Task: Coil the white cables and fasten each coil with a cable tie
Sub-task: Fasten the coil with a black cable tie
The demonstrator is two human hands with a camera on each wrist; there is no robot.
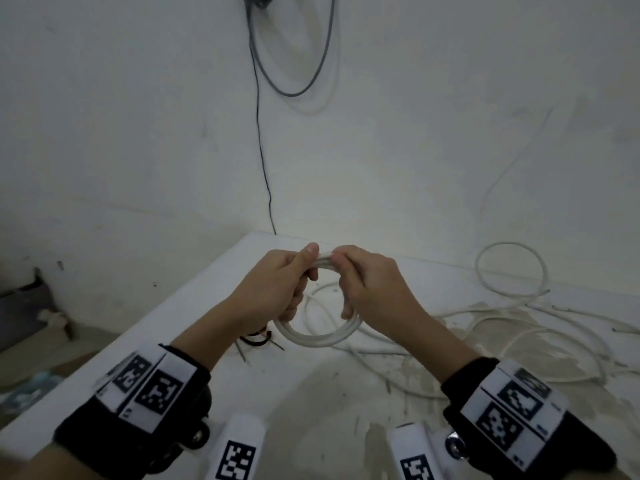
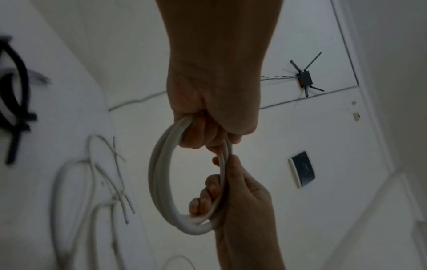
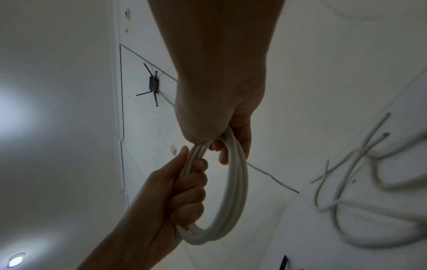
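gripping coil [image 1: 317, 336] both hands | left wrist only: black ties [image 2: 13, 102]

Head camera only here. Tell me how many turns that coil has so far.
Observer: The right wrist view shows the coil as roughly three or four turns lying side by side.
Operator: Report any tie on it.
Observer: None shows in either wrist view. The left hand grips one side and the right hand the opposite side, both curled round all the turns.
Operator: Find me the ties.
Observer: The left wrist view has blurred black straps at its left edge, beyond the loose cables. They are probably the ties, but I cannot tell for sure.
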